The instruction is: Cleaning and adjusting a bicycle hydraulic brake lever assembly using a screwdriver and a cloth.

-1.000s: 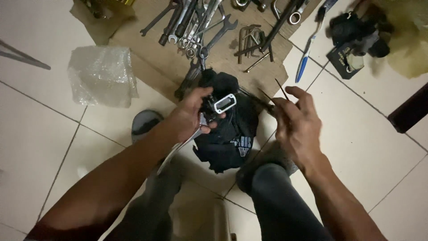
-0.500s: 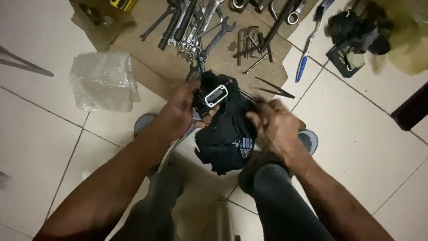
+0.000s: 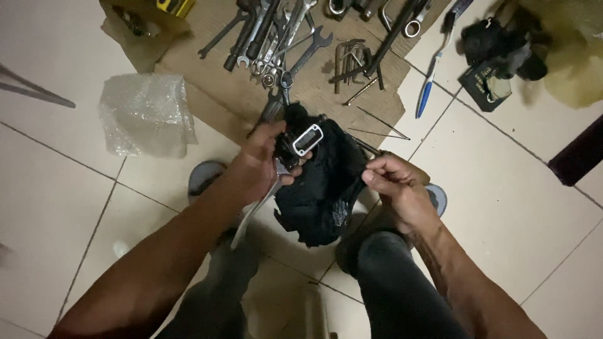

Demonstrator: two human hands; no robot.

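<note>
My left hand [image 3: 260, 164] grips a small metal part with a rounded rectangular opening [image 3: 307, 139], held against a black cloth [image 3: 320, 188] that hangs down between my knees. A flat silvery piece [image 3: 254, 210] runs down from under that hand. My right hand [image 3: 391, 182] is closed, pinching the right edge of the black cloth with thumb and fingers. Both hands are over the tiled floor just in front of a sheet of brown cardboard [image 3: 220, 88].
Several wrenches and spanners [image 3: 276, 37] and hex keys [image 3: 348, 59] lie on the cardboard. A crumpled clear plastic bag [image 3: 146, 113] sits at left, a blue-handled toothbrush [image 3: 433, 75] and dark rags [image 3: 502, 44] at upper right. Thin metal rods [image 3: 377, 129] lie by the cloth.
My right hand has let go of the thin rods it held, dropped lower and right, and now pinches the cloth's edge. The left hand kept hold of the metal part.
</note>
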